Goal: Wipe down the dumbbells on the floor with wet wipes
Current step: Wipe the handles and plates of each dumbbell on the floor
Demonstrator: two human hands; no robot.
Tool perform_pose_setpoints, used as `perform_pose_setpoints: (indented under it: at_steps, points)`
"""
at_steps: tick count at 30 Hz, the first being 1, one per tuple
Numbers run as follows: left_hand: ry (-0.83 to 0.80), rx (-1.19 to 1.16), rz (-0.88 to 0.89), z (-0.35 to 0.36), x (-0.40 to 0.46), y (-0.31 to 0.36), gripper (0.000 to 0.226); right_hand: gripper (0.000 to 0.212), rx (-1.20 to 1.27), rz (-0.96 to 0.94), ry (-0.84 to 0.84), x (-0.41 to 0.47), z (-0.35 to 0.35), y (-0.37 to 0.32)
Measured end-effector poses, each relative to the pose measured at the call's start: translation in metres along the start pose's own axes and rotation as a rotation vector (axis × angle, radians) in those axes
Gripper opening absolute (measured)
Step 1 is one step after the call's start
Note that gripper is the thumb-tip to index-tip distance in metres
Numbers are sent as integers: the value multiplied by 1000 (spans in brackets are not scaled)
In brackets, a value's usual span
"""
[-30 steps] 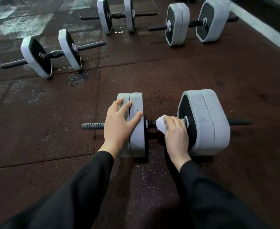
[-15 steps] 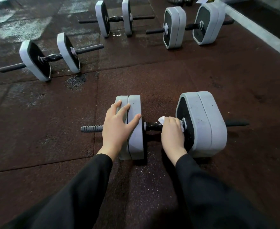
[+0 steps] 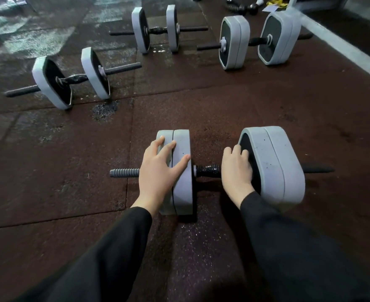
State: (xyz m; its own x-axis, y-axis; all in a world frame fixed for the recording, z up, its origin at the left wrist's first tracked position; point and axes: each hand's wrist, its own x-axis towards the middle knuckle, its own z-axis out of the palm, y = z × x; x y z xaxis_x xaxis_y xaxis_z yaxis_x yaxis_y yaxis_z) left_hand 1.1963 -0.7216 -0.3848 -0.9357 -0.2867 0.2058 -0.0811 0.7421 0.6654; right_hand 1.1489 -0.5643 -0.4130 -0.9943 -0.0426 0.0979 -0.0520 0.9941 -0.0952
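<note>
- At lower centre of the frame, we kneel over 1 nearest dumbbell (image 3: pixel 208 170) lying on the dark rubber floor (image 3: pixel 266 105).
- Our left hand (image 3: pixel 157 168) rests flat, fingers straight and spread, on its left grey plates (image 3: pixel 180 149).
- Our right hand (image 3: pixel 236 171) presses against the black inner face of the right plates (image 3: pixel 273 162); the wipe is hidden, so we cannot tell whether those fingers clamp anything.
- We judge the dumbbell heavy, rigid and apt to roll; steadying at a plate suits it.
- 3 more dumbbells (image 3: pixel 155 29) line the upper frame, on floor showing wet patches.
</note>
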Motion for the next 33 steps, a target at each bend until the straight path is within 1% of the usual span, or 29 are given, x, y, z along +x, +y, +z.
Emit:
perform_pose_setpoints:
  at_steps: [2, 4, 6, 9, 11, 12, 13, 15, 17, 19, 21, 23, 25, 27, 30, 33]
  points:
    - [5, 5, 2, 0, 1, 0, 49, 31, -1, -1, -32, 6, -1, 1]
    - [4, 0, 3, 0, 0, -1, 49, 32, -1, 51, -54, 6, -2, 2]
    - [9, -9, 4, 1, 0, -2, 49, 32, 10, 72, -24, 0, -1, 1]
    - [17, -8, 3, 1, 1, -2, 49, 28, -6, 14, 28, -14, 2, -8]
    - [16, -5, 0, 2, 1, -1, 49, 25, 74, -29, 109, -19, 6, -15]
    - [17, -4, -2, 2, 1, -1, 49, 25, 140, -69, 94, -21, 8, -22]
    - [17, -3, -1, 2, 1, -1, 49, 26, 223, -101, 43, -23, 10, -30]
    - [14, 2, 4, 1, 1, -1, 50, 27, 340, -93, -34, -28, 17, -46]
    - [8, 8, 5, 0, 0, 0, 50, 21, 455, -90, 10, -34, 21, -53]
    - [4, 11, -3, 0, 0, 0, 50, 21, 557, -168, 87, -39, 30, -46]
    - [1, 10, -10, 0, 0, 0, 49, 29, 569, -279, 114, -44, 39, -32]
    - [-4, 3, -10, 0, 0, 0, 49, 27, 525, -302, 135, -49, 41, -19]
    - [-15, -4, -12, -1, -1, 0, 50, 19, 453, -276, 157, -52, 41, -10]
    - [-17, -11, -12, -1, 0, -1, 50, 20, 436, -167, 154, -52, 39, -5]
    - [-34, -18, -13, -3, -1, 0, 50, 25, 424, -18, 79, -55, 38, -3]
    - [-117, 50, -43, -9, 0, 7, 53, 25, 408, -4, -30, -53, 19, -9]
